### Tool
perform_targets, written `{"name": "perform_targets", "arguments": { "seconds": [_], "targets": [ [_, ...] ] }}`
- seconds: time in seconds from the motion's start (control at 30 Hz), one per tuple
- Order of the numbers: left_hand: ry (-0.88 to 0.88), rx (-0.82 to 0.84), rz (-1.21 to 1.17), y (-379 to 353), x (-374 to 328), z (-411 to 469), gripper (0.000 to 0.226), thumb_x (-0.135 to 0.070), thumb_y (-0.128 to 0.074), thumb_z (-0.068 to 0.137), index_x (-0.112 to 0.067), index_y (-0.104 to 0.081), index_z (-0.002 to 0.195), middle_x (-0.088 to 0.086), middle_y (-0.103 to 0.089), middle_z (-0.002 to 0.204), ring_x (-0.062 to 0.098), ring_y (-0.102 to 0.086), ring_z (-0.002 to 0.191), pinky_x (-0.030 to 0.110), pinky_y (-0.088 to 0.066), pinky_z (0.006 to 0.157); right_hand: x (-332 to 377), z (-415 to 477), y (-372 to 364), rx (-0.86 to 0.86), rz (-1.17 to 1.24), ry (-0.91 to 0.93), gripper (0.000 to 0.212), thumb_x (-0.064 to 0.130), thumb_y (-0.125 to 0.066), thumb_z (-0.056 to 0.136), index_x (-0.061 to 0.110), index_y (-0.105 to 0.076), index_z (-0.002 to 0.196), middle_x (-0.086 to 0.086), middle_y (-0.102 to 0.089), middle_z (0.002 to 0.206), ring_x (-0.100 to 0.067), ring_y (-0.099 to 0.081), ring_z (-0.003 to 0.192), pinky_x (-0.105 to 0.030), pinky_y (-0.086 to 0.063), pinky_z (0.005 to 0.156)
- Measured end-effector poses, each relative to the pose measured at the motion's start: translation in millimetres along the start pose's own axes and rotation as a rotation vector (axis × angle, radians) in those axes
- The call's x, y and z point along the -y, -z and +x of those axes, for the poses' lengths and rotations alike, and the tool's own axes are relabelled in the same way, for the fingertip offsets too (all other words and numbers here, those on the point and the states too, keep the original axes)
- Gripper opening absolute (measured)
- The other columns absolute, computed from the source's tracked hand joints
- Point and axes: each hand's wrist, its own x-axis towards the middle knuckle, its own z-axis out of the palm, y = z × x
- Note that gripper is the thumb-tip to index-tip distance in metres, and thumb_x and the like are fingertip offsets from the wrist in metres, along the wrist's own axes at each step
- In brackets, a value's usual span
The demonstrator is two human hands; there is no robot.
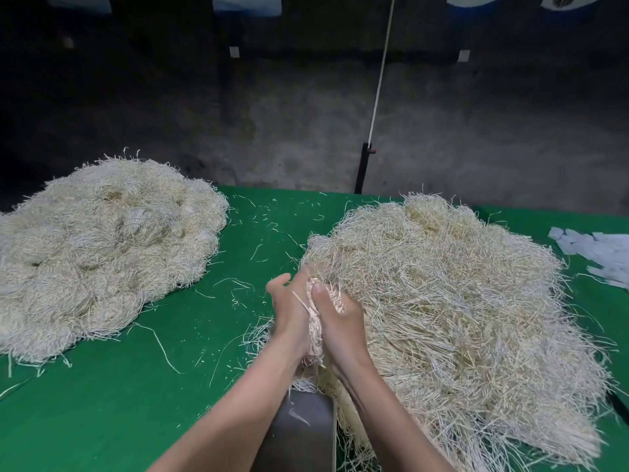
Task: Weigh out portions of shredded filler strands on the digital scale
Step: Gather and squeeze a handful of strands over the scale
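A big loose heap of pale shredded strands (452, 301) covers the right half of the green table (136, 403). At its left edge my left hand (289, 308) and my right hand (337, 321) are pressed together around a tuft of strands (315, 321), fingers curled on it. Below my wrists a grey metal scale platform (303, 434) shows, partly hidden by my forearms and by strands. Its display is not visible. A second, tidier mound of strands (102, 247) lies on the left side of the table.
Loose single strands are scattered over the green cloth between the two mounds. Torn white paper pieces (595, 250) lie at the right edge. A black post (362, 168) with a white cord stands behind the table's far edge. Beyond is a dark concrete floor.
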Motion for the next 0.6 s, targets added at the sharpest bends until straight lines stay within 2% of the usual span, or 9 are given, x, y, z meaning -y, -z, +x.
{"name": "perform_targets", "arguments": {
  "seconds": [0.1,0.2,0.3,0.33,0.4,0.43,0.5,0.53,0.6],
  "targets": [
    [-0.006,0.059,-0.037,6,21,-8,0.073,-0.057,-0.063,0.080,-0.019,-0.037,0.137,0.004,-0.042,0.140,0.018,-0.045,0.123,0.045,-0.036,0.105,3,11,7,-0.175,0.210,-0.118,0.060,0.045,-0.061,0.087,0.009,-0.047,0.134,-0.014,-0.057,0.128,-0.031,-0.059,0.113,-0.047,-0.050,0.093],
    [0.179,0.229,-0.135,13,37,-27,0.114,-0.078,-0.067,0.050,-0.027,-0.030,0.146,-0.004,-0.036,0.149,0.018,-0.034,0.136,0.048,-0.023,0.114,12,30,22,-0.285,0.443,-0.225,0.069,0.046,-0.058,0.087,0.009,-0.034,0.141,-0.019,-0.044,0.140,-0.037,-0.048,0.125,-0.055,-0.041,0.101],
    [0.341,0.315,-0.343,10,36,-25,0.088,-0.077,-0.055,0.061,-0.026,-0.050,0.132,0.002,-0.058,0.131,0.027,-0.052,0.123,0.055,-0.026,0.111,13,25,22,-0.287,0.516,-0.204,0.054,0.038,-0.053,0.094,0.005,-0.043,0.134,-0.020,-0.053,0.131,-0.034,-0.058,0.113,-0.042,-0.054,0.084],
    [0.358,0.302,-0.460,6,29,-21,0.079,-0.074,-0.051,0.069,-0.019,-0.056,0.126,0.008,-0.064,0.123,0.030,-0.058,0.116,0.054,-0.031,0.108,8,18,21,-0.262,0.419,-0.145,0.048,0.036,-0.050,0.096,0.004,-0.047,0.132,-0.015,-0.057,0.126,-0.030,-0.061,0.108,-0.035,-0.055,0.078],
    [0.370,0.142,-0.613,3,16,-5,0.063,-0.063,-0.048,0.084,-0.006,-0.061,0.109,0.016,-0.070,0.104,0.033,-0.067,0.095,0.047,-0.048,0.094,-8,3,18,-0.232,-0.033,0.090,0.032,0.035,-0.044,0.098,0.016,-0.053,0.123,0.009,-0.052,0.121,-0.013,-0.055,0.111,-0.020,-0.046,0.087],
    [0.353,0.018,-0.563,4,9,3,0.053,-0.055,-0.048,0.090,-0.004,-0.061,0.096,0.014,-0.070,0.085,0.028,-0.069,0.077,0.038,-0.056,0.077,-17,-7,16,-0.219,-0.242,0.237,0.024,0.037,-0.041,0.098,0.025,-0.053,0.114,0.020,-0.048,0.116,-0.002,-0.049,0.110,-0.016,-0.040,0.092],
    [0.209,-0.189,-0.290,7,3,9,0.045,-0.042,-0.046,0.096,-0.006,-0.050,0.070,0.005,-0.051,0.055,0.017,-0.052,0.045,0.020,-0.044,0.043,-30,-23,6,-0.146,-0.495,0.437,0.027,0.049,-0.033,0.091,0.032,-0.047,0.107,0.027,-0.041,0.106,0.009,-0.042,0.100,-0.016,-0.038,0.091],
    [0.108,-0.217,-0.156,8,6,5,0.044,-0.039,-0.043,0.098,-0.010,-0.047,0.065,0.002,-0.044,0.054,0.013,-0.046,0.041,0.017,-0.038,0.038,-29,-25,3,-0.122,-0.557,0.501,0.032,0.056,-0.031,0.087,0.032,-0.045,0.103,0.026,-0.040,0.103,0.008,-0.043,0.095,-0.015,-0.038,0.085],
    [-0.013,-0.108,0.044,5,24,-11,0.042,-0.039,-0.038,0.100,-0.014,-0.053,0.071,0.002,-0.051,0.063,0.010,-0.051,0.047,0.019,-0.041,0.046,-18,-11,11,-0.127,-0.642,0.502,0.035,0.059,-0.033,0.088,0.026,-0.046,0.091,0.017,-0.043,0.093,0.002,-0.045,0.079,-0.015,-0.038,0.069]
  ]
}}
